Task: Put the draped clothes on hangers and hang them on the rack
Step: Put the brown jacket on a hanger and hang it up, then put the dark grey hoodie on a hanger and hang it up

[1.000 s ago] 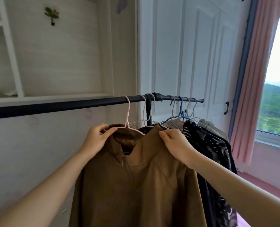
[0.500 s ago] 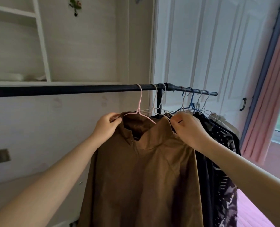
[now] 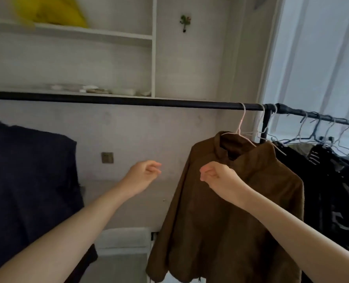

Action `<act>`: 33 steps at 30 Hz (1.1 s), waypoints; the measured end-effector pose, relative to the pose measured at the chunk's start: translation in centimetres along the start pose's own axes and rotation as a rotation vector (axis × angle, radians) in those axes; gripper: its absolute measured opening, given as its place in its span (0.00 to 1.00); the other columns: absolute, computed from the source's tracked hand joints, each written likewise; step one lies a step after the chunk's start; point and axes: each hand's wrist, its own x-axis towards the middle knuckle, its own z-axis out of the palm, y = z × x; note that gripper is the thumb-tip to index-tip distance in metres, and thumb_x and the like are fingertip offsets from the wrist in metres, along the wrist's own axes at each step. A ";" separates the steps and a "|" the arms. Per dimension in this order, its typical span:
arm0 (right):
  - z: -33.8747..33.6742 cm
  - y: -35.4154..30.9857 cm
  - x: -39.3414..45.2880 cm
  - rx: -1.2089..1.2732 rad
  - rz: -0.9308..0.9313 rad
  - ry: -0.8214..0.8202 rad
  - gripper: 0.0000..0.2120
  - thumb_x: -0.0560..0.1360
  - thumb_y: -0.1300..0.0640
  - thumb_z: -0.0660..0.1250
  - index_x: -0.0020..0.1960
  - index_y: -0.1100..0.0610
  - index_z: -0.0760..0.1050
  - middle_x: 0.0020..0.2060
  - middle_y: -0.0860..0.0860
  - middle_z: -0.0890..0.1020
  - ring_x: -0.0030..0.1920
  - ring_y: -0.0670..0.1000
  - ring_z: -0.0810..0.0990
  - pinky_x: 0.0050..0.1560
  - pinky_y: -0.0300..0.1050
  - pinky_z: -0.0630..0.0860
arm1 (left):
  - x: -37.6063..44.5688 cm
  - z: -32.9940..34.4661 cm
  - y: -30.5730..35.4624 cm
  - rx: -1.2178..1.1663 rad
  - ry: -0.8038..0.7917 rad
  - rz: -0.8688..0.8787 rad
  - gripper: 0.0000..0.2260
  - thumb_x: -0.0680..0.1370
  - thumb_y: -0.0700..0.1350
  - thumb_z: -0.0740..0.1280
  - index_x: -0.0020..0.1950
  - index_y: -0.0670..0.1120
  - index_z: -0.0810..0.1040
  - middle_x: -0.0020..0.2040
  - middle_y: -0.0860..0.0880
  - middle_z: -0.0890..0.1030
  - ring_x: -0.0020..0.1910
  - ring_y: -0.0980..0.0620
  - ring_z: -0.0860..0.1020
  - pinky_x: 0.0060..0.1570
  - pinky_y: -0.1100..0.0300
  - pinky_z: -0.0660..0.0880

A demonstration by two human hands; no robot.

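Observation:
A brown jacket hangs on a pink hanger from the black rack bar. My left hand floats in front of the wall to the left of the jacket, fingers loosely curled, holding nothing. My right hand is in front of the jacket's chest, fingers loosely curled and empty. A dark navy garment is draped at the left, below the bar. Dark patterned clothes hang on wire hangers to the right of the jacket.
White wall shelves sit behind the rack, with a yellow object on the upper one. A rack upright stands just right of the jacket. A wall socket and a white box lie below. Bright white doors are at right.
Both hands have let go of the brown jacket's collar and dropped lower and left. The view has swung left, bringing the draped navy garment into sight.

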 end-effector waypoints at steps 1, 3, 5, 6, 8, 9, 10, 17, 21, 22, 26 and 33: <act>1.2 -0.7 0.2 0.009 -0.008 -0.036 0.11 0.79 0.57 0.60 0.60 0.55 0.75 0.53 0.50 0.80 0.52 0.49 0.79 0.52 0.41 0.77 | -1.0 -1.2 -0.6 0.023 0.015 -0.021 0.10 0.78 0.41 0.66 0.58 0.46 0.78 0.47 0.52 0.82 0.54 0.50 0.80 0.47 0.71 0.70; 3.8 -2.5 0.7 0.048 -0.025 -0.121 0.10 0.79 0.60 0.58 0.56 0.54 0.76 0.54 0.51 0.80 0.54 0.50 0.78 0.57 0.45 0.77 | -3.5 -4.3 -1.6 0.051 0.050 -0.077 0.11 0.79 0.41 0.64 0.60 0.47 0.78 0.50 0.50 0.82 0.54 0.53 0.79 0.47 0.72 0.70; 6.4 -4.8 1.0 0.070 -0.058 -0.188 0.10 0.78 0.62 0.58 0.52 0.55 0.77 0.53 0.52 0.80 0.53 0.51 0.78 0.55 0.45 0.76 | -5.9 -7.5 -2.6 0.023 0.090 -0.140 0.12 0.79 0.40 0.63 0.62 0.48 0.77 0.51 0.51 0.83 0.54 0.54 0.79 0.55 0.63 0.73; 7.5 -5.9 1.2 0.073 -0.083 -0.214 0.10 0.77 0.62 0.58 0.52 0.55 0.77 0.52 0.53 0.80 0.52 0.51 0.78 0.53 0.44 0.75 | -6.8 -8.9 -3.0 0.008 0.115 -0.154 0.13 0.78 0.40 0.63 0.62 0.48 0.77 0.51 0.51 0.83 0.54 0.54 0.79 0.59 0.58 0.74; 9.8 -8.4 1.5 0.086 -0.119 -0.256 0.10 0.77 0.61 0.58 0.53 0.55 0.78 0.51 0.53 0.80 0.53 0.52 0.78 0.53 0.43 0.74 | -8.3 -12.0 -3.5 0.024 0.182 -0.140 0.12 0.78 0.40 0.65 0.61 0.49 0.78 0.50 0.53 0.84 0.53 0.57 0.79 0.60 0.57 0.74; 10.8 -9.7 1.7 0.092 -0.128 -0.268 0.10 0.77 0.61 0.59 0.52 0.55 0.78 0.51 0.53 0.81 0.53 0.52 0.78 0.53 0.43 0.74 | -8.9 -13.4 -3.7 0.039 0.214 -0.124 0.12 0.78 0.41 0.65 0.60 0.50 0.78 0.49 0.54 0.84 0.52 0.59 0.79 0.58 0.61 0.74; 11.8 -11.0 1.9 0.103 -0.145 -0.279 0.09 0.77 0.61 0.59 0.50 0.54 0.77 0.50 0.53 0.81 0.52 0.52 0.79 0.52 0.43 0.74 | -9.4 -14.9 -3.8 0.066 0.245 -0.109 0.11 0.78 0.41 0.65 0.59 0.51 0.78 0.49 0.54 0.83 0.51 0.61 0.79 0.55 0.65 0.74; 19.2 -20.3 3.7 0.152 -0.239 -0.346 0.10 0.76 0.59 0.59 0.41 0.46 0.74 0.49 0.51 0.83 0.49 0.51 0.80 0.50 0.43 0.76 | -10.6 -25.6 -7.6 0.233 0.396 -0.076 0.11 0.78 0.42 0.65 0.58 0.51 0.79 0.49 0.56 0.82 0.49 0.62 0.78 0.47 0.74 0.69; 23.7 -25.7 4.4 0.190 -0.261 -0.379 0.09 0.77 0.60 0.59 0.44 0.50 0.75 0.40 0.46 0.82 0.46 0.47 0.80 0.39 0.33 0.72 | -9.7 -31.5 -10.7 0.274 0.483 -0.090 0.12 0.76 0.37 0.65 0.57 0.47 0.79 0.51 0.51 0.81 0.48 0.57 0.78 0.50 0.69 0.72; 24.5 -26.8 4.5 0.193 -0.270 -0.393 0.09 0.77 0.61 0.58 0.46 0.52 0.76 0.40 0.46 0.82 0.46 0.47 0.80 0.39 0.33 0.73 | -9.2 -32.5 -11.2 0.278 0.499 -0.099 0.13 0.76 0.37 0.65 0.58 0.46 0.79 0.52 0.49 0.81 0.49 0.55 0.78 0.52 0.66 0.71; 29.3 -31.7 5.7 0.258 -0.270 -0.441 0.07 0.77 0.56 0.60 0.48 0.54 0.77 0.41 0.49 0.83 0.49 0.53 0.82 0.54 0.49 0.80 | -6.8 -37.0 -14.2 0.267 0.512 -0.180 0.15 0.76 0.38 0.65 0.63 0.44 0.76 0.59 0.47 0.79 0.56 0.50 0.77 0.53 0.61 0.71; 34.7 -39.0 7.9 0.374 -0.170 -0.505 0.13 0.78 0.50 0.62 0.47 0.60 0.76 0.42 0.54 0.80 0.40 0.49 0.77 0.40 0.42 0.79 | -2.5 -39.9 -16.9 0.255 0.325 -0.280 0.21 0.75 0.46 0.70 0.66 0.42 0.74 0.61 0.46 0.79 0.60 0.48 0.76 0.54 0.62 0.69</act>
